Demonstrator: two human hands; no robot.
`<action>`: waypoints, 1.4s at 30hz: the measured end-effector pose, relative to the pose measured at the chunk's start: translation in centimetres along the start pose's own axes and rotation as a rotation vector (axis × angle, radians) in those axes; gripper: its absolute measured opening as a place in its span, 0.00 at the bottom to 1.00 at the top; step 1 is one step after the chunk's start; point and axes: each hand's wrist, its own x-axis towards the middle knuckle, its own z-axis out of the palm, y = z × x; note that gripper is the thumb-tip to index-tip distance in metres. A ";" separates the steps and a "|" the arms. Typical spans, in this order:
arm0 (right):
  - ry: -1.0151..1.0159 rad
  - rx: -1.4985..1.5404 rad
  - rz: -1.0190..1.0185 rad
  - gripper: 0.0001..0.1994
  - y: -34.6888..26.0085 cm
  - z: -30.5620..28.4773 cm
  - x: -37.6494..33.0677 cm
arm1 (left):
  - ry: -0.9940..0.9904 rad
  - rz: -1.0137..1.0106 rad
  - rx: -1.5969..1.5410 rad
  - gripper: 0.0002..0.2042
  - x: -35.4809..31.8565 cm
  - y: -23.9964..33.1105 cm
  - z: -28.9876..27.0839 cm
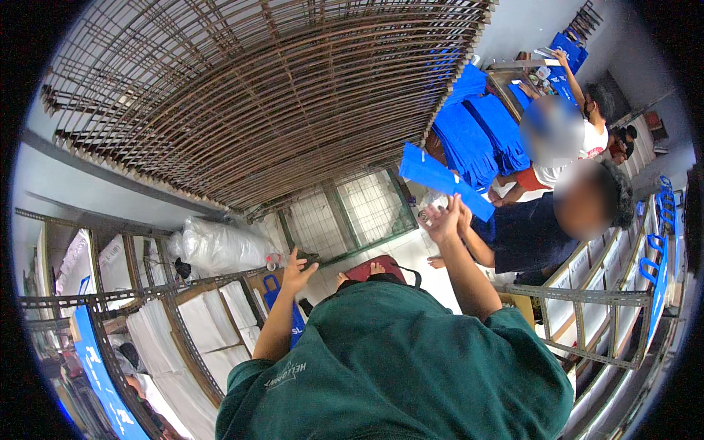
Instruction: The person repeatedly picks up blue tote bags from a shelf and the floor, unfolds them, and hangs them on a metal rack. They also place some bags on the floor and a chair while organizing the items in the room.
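Out to the left, my left hand (297,273) is raised with its fingers spread and nothing in it. My right hand (442,222) reaches forward to the right, palm turned up and fingers apart. Just beyond its fingertips is a flat blue fabric piece (434,173), perhaps a folded bag, tilted in the air. A co-worker's hand (465,218) is right beside my right hand at the lower edge of this piece. Where the hands overlap, I cannot make out exactly who touches the fabric.
A large stack of wire drying racks (279,95) rises ahead. Blue fabric piles (469,143) lie ahead right, near two people. Metal shelving with white sheets (209,319) stands left, more shelving (587,293) right. A clear plastic bundle (220,243) rests on the left shelf.
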 end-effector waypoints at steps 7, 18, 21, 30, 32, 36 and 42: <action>0.088 0.136 -0.013 0.28 6.2 0.6 -0.7 | 0.070 -0.054 -0.029 0.30 -5.8 -16.2 0.0; -0.111 0.011 -0.114 0.04 6.9 5.8 -4.2 | 0.108 -0.824 -0.086 0.32 -27.0 -26.6 4.6; -0.265 -0.088 0.013 0.06 6.5 10.2 -4.4 | 0.310 -0.794 -0.269 0.32 -28.2 -25.5 5.7; -0.737 -0.603 0.002 0.13 9.0 23.9 -5.8 | 0.491 -0.820 -0.483 0.34 -30.6 -24.1 12.4; -0.845 -0.702 -0.050 0.09 9.1 26.7 -6.2 | 0.443 -0.887 -0.475 0.34 -31.3 -24.4 14.5; -1.306 -1.110 -0.142 0.07 8.2 32.4 -8.8 | 0.367 -0.971 -0.468 0.35 -30.0 -24.9 16.6; -2.040 -1.796 -0.924 0.11 6.4 37.3 -15.7 | 0.823 -0.501 -0.635 0.37 -20.2 -11.9 0.9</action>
